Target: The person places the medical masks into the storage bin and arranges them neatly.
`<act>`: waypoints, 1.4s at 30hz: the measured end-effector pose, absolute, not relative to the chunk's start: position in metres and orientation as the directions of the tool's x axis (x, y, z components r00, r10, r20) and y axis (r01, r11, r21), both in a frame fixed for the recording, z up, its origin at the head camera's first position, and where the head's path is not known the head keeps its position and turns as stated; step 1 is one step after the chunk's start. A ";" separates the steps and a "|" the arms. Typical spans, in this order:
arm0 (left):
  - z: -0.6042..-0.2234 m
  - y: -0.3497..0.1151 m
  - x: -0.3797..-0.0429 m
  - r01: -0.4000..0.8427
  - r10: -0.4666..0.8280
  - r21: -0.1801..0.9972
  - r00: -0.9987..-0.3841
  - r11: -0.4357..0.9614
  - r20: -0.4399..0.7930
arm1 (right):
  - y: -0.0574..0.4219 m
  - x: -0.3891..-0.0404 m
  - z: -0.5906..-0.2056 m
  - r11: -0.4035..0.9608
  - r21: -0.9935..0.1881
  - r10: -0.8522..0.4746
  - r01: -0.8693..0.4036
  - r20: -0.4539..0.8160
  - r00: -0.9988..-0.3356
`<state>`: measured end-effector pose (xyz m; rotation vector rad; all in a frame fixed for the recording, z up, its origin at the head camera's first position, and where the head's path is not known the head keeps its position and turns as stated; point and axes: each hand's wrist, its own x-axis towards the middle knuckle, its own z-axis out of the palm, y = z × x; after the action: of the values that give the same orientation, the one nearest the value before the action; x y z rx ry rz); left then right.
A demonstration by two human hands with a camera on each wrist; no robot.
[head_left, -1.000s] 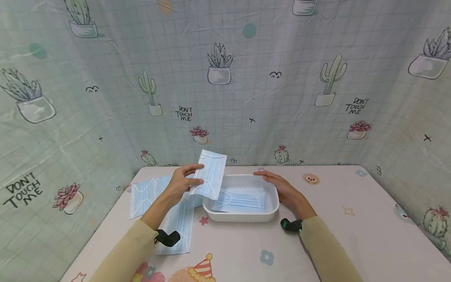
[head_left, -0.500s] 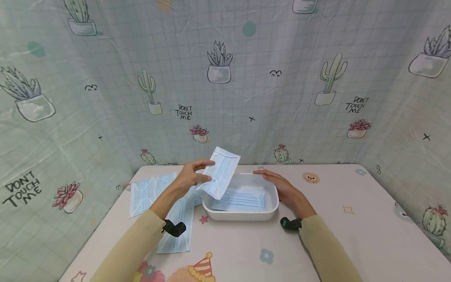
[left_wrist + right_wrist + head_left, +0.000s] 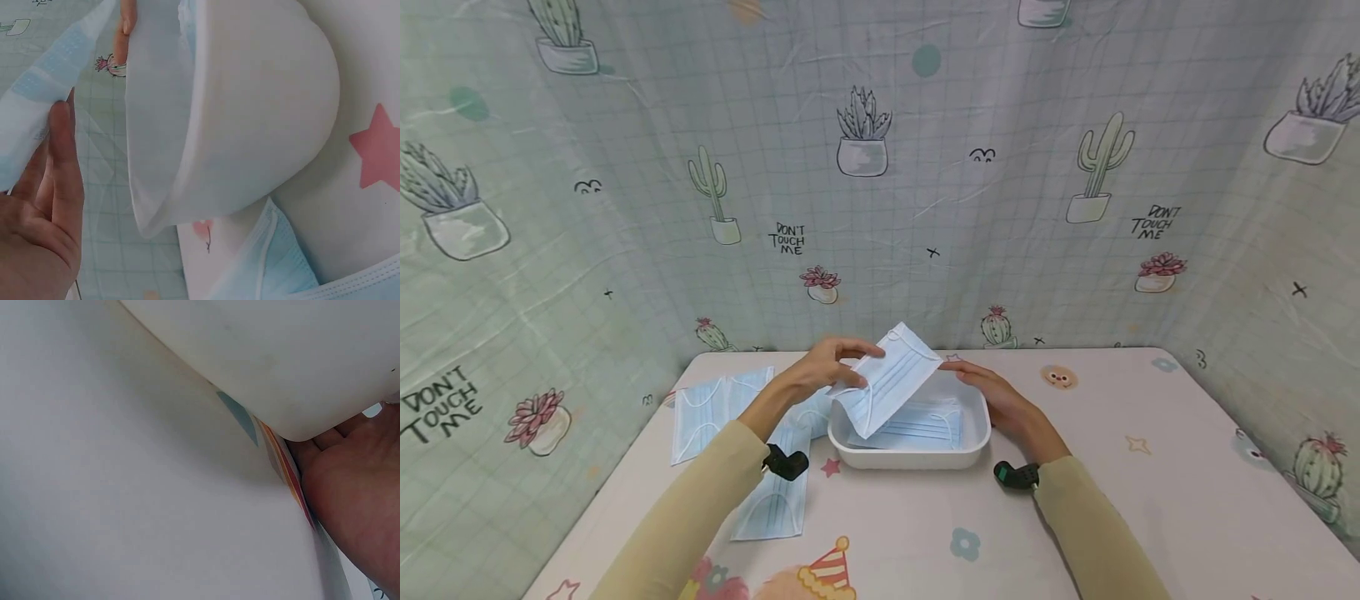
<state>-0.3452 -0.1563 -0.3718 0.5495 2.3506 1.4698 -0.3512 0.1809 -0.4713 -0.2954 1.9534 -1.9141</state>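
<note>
My left hand [image 3: 820, 372] pinches a light-blue pleated face mask [image 3: 898, 377] by its left side. The mask hangs tilted over a white rounded plastic box [image 3: 910, 460], its lower corner at the box's opening. In the left wrist view the thumb [image 3: 61, 140] presses against the mask. Inside the box lie blue face masks [image 3: 928, 427], partly covered by the held one. My right hand [image 3: 1000, 402] rests against the box's right side, fingers straight along its back right corner. The right wrist view shows that palm [image 3: 356, 481] beside the box wall, fingertips hidden.
More blue masks lie spread left of the box, one at the far left [image 3: 696, 421] and one nearer the front [image 3: 775, 508], partly under my left forearm. A cactus-print curtain [image 3: 880, 208] stands behind the patterned tabletop [image 3: 1060, 533].
My left hand has moved right with the mask, from the box's left side to over its opening, and the mask has tilted further right. The right hand stays at the box.
</note>
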 end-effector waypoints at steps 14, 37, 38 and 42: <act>-0.365 -0.127 -0.361 0.364 0.721 0.786 -0.678 0.500 -0.145 | 0.179 -0.349 -0.471 0.035 -0.987 -0.379 0.155 -0.157 -0.912; -0.377 -0.087 -0.373 0.415 0.756 0.670 -0.551 0.615 -0.353 | 0.178 -0.353 -0.473 0.058 -0.989 -0.409 0.138 -0.150 -0.900; -0.376 -0.086 -0.373 0.423 0.756 0.662 -0.550 0.619 -0.355 | 0.178 -0.353 -0.473 0.056 -0.989 -0.406 0.140 -0.151 -0.901; -0.379 -0.080 -0.374 0.461 0.759 0.628 -0.544 0.626 -0.358 | 0.179 -0.352 -0.473 0.045 -0.989 -0.398 0.142 -0.149 -0.905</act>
<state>-0.3744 -0.0803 -0.3787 0.9517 2.2306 0.6273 -0.3522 0.1790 -0.4727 -0.2568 1.9473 -1.9172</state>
